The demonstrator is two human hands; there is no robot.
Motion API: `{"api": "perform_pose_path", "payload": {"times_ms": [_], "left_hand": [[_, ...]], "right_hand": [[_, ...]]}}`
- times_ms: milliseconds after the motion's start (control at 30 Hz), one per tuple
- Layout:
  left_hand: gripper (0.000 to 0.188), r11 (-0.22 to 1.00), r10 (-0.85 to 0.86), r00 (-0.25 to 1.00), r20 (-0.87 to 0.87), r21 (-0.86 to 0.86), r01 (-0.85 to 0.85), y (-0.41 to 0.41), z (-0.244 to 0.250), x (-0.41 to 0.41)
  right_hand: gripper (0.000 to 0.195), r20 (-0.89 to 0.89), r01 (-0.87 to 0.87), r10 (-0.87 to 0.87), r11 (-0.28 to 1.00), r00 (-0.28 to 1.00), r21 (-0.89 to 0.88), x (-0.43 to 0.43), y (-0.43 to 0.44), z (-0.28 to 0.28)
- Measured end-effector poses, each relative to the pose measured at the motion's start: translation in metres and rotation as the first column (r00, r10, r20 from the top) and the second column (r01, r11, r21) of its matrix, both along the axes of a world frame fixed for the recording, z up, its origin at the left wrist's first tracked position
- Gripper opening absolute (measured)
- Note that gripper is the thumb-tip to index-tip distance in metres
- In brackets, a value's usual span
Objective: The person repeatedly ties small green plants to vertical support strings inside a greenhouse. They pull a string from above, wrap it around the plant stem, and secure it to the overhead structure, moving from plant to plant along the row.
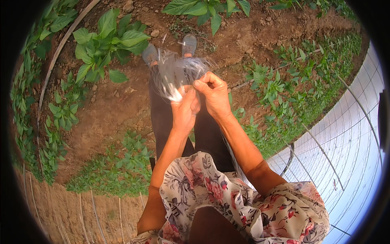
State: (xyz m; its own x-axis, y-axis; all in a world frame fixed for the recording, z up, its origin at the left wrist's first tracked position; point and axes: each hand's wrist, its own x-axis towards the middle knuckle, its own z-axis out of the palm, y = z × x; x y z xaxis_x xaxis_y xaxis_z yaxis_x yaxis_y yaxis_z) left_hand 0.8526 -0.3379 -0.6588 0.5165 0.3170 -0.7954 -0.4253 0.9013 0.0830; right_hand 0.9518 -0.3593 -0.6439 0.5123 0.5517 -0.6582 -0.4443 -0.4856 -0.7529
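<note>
A bundle of thin, clear plastic strands (175, 73) fans out away from me, its near end gripped in my left hand (184, 111). The fist closes around the strands, with the thumb on top. Close beside it, my right hand (216, 96) pinches thumb and forefinger together at the bundle's right edge, apparently on strands too fine to make out singly. Both hands are held in front of my dark trousers (166, 122), over the soil path. Glare washes out the part of the bundle nearest the left hand.
A broad-leaved green plant, likely pepper (106, 45), grows left of my shoes (189, 44). More plants (274, 88) run in rows on both sides. A curved pole (56, 55) arches at left. Translucent greenhouse sheeting (350, 128) with ribs rises at right.
</note>
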Motion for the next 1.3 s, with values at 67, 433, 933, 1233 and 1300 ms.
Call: {"api": "perform_pose_path", "payload": {"times_ms": [67, 433, 933, 1233, 1300], "left_hand": [[0.011, 0.999, 0.040, 0.999, 0.019, -0.037, -0.039, 0.001, 0.002, 0.002], [0.018, 0.954, 0.167, 0.985, -0.033, -0.245, -0.170, -0.004, -0.023, 0.013], [0.017, 0.905, 0.415, 0.826, 0.381, -0.266, -0.332, 0.002, -0.093, 0.026], [0.032, 0.999, 0.050, 0.982, 0.181, -0.015, -0.048, 0.044, -0.134, 0.067], [0.024, 0.994, 0.107, 0.970, 0.217, -0.050, -0.098, 0.047, -0.145, 0.069]], "right_hand": [[0.008, -0.048, 0.095, -0.094, 0.995, 0.994, 0.026, 0.000, 0.002, -0.001], [0.022, -0.168, 0.361, -0.341, 0.927, 0.925, 0.102, 0.011, 0.018, 0.002], [0.018, 0.170, 0.218, -0.220, 0.975, 0.961, 0.027, 0.074, 0.006, 0.008], [0.012, 0.373, -0.408, 0.514, 0.852, 0.772, -0.328, 0.052, 0.042, -0.085], [0.010, 0.321, -0.433, 0.530, 0.839, 0.785, -0.328, 0.057, 0.043, -0.090]]}}
